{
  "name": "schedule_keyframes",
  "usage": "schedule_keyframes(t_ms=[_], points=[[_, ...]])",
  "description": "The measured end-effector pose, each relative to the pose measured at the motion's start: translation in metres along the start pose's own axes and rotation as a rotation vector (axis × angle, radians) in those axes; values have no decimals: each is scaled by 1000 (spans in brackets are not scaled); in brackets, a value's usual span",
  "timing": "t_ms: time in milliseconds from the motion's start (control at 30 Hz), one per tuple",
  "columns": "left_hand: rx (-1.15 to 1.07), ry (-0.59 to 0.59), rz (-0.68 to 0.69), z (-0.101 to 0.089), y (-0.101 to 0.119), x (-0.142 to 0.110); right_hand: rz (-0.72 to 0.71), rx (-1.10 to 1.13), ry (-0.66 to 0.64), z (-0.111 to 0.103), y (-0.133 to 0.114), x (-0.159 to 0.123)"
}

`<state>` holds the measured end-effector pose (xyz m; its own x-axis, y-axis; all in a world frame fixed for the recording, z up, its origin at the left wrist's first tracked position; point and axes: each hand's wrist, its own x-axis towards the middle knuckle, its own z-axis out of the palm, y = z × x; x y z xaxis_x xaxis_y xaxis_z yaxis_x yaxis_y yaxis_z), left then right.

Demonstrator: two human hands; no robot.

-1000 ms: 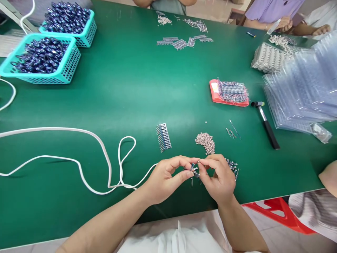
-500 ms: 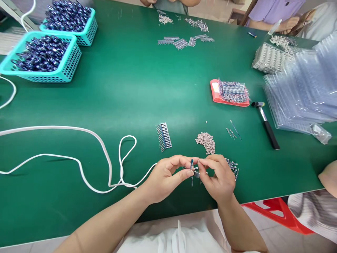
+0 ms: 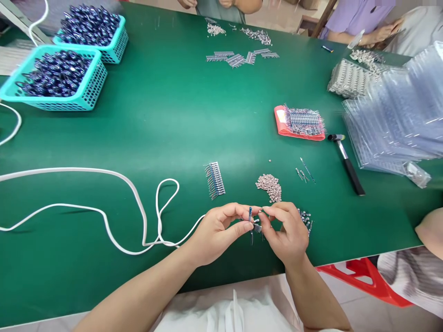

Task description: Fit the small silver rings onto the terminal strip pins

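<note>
My left hand [image 3: 230, 230] is closed, pinching a small blue strip [image 3: 250, 213] with silver pieces and thin wire legs between thumb and fingers. Close against it, the thumb and index finger of my right hand [image 3: 285, 230] come together at the strip's upper right. Something tiny and pale seems to be at those fingertips, too small to name. Just beyond my hands lies a heap of small pinkish round beads [image 3: 269, 186]. Small silver-and-blue wired pieces [image 3: 305, 219] lie partly hidden behind my right hand. Left of the beads rests another strip of wired pieces [image 3: 216, 179].
A white cable [image 3: 114, 172] loops over the table's left side. Teal baskets [image 3: 83, 97] of dark shiny pieces stand far left. At right are a hammer [image 3: 351, 170], a red-wrapped bundle [image 3: 301, 122] and stacked clear plastic trays [image 3: 384, 124]. Other people sit at the far and right edges.
The view has shifted slightly. My right fingertips have moved a little at the strip; my left hand keeps its hold.
</note>
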<state>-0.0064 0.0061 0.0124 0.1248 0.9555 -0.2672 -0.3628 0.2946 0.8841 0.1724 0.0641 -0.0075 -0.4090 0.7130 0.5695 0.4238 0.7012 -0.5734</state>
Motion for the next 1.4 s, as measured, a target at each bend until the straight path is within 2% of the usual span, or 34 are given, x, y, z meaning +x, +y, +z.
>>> schedule_keyframes(t_ms=[433, 1167, 1400], points=[[-157, -51, -13, -5, -3, 5, -49, -14, -30, -2, 2, -2], [-166, -23, -21, 0, 0, 3, -54, -16, -14, 0, 2, -1], [-149, -28, -21, 0, 0, 1, -5, 7, 0, 0, 1, 0]])
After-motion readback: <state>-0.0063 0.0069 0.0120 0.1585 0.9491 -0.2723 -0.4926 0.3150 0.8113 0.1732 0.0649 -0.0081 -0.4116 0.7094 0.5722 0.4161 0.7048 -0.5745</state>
